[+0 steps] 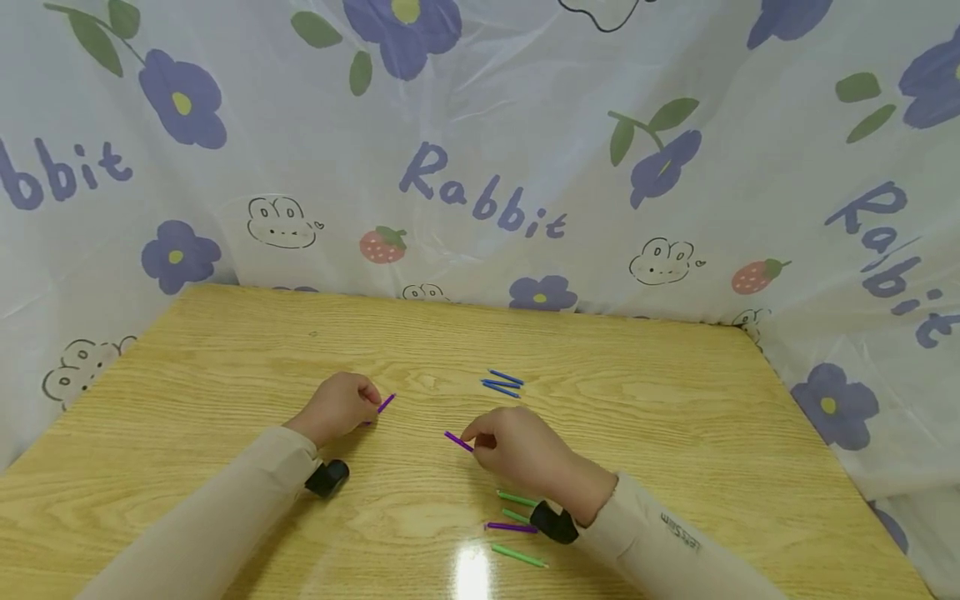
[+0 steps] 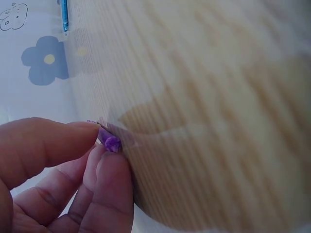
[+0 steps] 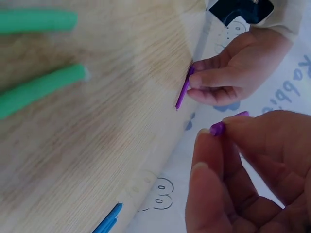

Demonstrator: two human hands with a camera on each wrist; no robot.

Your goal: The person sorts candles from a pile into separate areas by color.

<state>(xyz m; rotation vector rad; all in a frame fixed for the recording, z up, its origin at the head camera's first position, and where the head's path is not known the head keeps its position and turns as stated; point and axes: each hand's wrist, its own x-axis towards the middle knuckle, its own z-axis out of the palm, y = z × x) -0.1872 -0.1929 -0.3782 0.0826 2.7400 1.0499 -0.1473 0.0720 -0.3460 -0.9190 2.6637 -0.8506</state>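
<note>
My left hand (image 1: 339, 408) pinches a thin purple candle (image 1: 386, 403) between thumb and fingers, low over the wooden table. One end of it points up and away to the right. Farther right, my right hand (image 1: 521, 446) pinches a second purple candle (image 1: 458, 441) near one end, its free end toward the left hand. In the right wrist view the rounded end of this candle (image 3: 217, 128) pokes out between thumb and forefinger. Several blue candles (image 1: 501, 384) lie side by side just beyond the right hand.
Below the right wrist lie green candles (image 1: 520, 556) and another purple candle (image 1: 512, 527), partly covered by the black wrist camera (image 1: 553, 522). A white curtain (image 1: 480, 108) printed with flowers and rabbits hangs behind the wooden table (image 1: 262, 350) and along both sides.
</note>
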